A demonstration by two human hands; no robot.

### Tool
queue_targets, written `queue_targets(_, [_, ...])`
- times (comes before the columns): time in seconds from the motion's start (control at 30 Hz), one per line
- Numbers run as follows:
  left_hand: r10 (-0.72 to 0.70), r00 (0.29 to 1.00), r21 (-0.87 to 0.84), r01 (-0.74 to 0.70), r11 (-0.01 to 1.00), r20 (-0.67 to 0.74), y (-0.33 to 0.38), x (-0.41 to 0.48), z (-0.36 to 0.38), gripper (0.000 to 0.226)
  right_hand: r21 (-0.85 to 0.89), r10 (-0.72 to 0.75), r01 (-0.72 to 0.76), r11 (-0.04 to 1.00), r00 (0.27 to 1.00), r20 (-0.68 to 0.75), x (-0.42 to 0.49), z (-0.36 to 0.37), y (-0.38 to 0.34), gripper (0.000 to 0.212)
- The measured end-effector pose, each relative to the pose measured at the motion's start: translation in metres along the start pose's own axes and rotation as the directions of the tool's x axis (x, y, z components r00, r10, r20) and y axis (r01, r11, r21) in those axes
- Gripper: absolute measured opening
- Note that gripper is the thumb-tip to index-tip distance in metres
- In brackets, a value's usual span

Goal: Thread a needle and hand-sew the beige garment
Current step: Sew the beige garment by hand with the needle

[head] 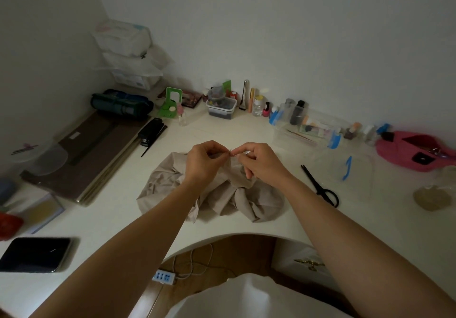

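left hand (204,162), right hand (261,162) pinching something tiny (231,154), beige garment (217,197) below; tub (283,135) holding bottles (297,114)

garment (217,192) mid-table (370,231) — scissors (320,187) right, phone (34,253) left

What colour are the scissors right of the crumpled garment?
The long scissors are all black, head view.

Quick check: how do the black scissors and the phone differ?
The scissors lie right of the beige garment; the phone lies far left, near the front of the table. The scissors are thin and long; the phone is broad and slab-like. Both are dark and lie flat, untouched.
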State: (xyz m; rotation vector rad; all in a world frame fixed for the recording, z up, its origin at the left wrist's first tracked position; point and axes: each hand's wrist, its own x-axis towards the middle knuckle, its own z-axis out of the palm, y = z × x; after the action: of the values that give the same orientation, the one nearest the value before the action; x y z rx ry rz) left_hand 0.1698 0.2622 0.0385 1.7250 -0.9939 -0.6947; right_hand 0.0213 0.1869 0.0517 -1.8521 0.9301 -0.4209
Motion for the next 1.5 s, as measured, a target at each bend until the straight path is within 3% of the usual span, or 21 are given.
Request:
queue_targets(0.13, [0.016, 1.000, 0.032, -0.016, 0.999, 0.007, 0.001, -0.001, 0.000, 0.009, 0.005, 0.022, -0.023, 1.000, 0.998, 0.056, 0.000, 0.000, -0.004, 0.034])
queue_targets(0.23, [0.030, 1.000, 0.070, -0.030, 0.997, -0.001, 0.002, -0.001, -0.001, 0.006, -0.041, 0.041, -0.037, 0.998, 0.995, 0.088, 0.001, 0.001, -0.005, 0.025])
queue_targets(0.5, [-0.020, 0.996, 0.159, 0.033, 0.987, -0.082, 0.005, -0.004, 0.002, 0.003, -0.074, 0.044, -0.043, 0.996, 0.999, 0.002, 0.003, 0.009, -0.008, 0.015])
queue_targets(0.77, [0.000, 1.000, 0.095, -0.002, 0.996, 0.012, 0.000, -0.002, 0.002, 0.006, 0.027, 0.015, -0.014, 1.000, 0.999, -0.031, 0.004, 0.009, -0.007, 0.032])
queue_targets(1.0, [0.021, 0.998, 0.008, -0.022, 1.000, 0.059, 0.001, -0.004, 0.005, 0.008, 0.126, 0.035, -0.027, 0.992, 0.997, -0.062, 0.003, 0.009, -0.006, 0.030])
queue_targets(1.13, [0.008, 0.999, 0.005, -0.008, 1.000, 0.046, -0.001, -0.002, 0.002, 0.002, 0.178, 0.028, -0.026, 0.984, 1.000, -0.008, 0.001, 0.007, -0.006, 0.026])
queue_targets(1.3, [0.002, 0.997, 0.031, -0.004, 1.000, 0.076, -0.001, 0.002, 0.000, 0.008, 0.117, 0.110, -0.094, 0.989, 0.984, -0.138, 0.009, 0.002, -0.006, 0.030])
queue_targets(1.37, [0.013, 0.995, 0.039, -0.017, 0.999, 0.103, -0.001, 0.004, -0.001, 0.007, 0.079, 0.136, -0.128, 0.989, 0.987, -0.091, 0.011, 0.000, -0.007, 0.030])
queue_targets(1.5, [0.040, 0.988, 0.058, -0.049, 0.997, 0.148, 0.001, 0.005, -0.001, 0.005, 0.172, 0.167, -0.159, 0.972, 0.985, -0.033, 0.012, -0.004, -0.008, 0.021])
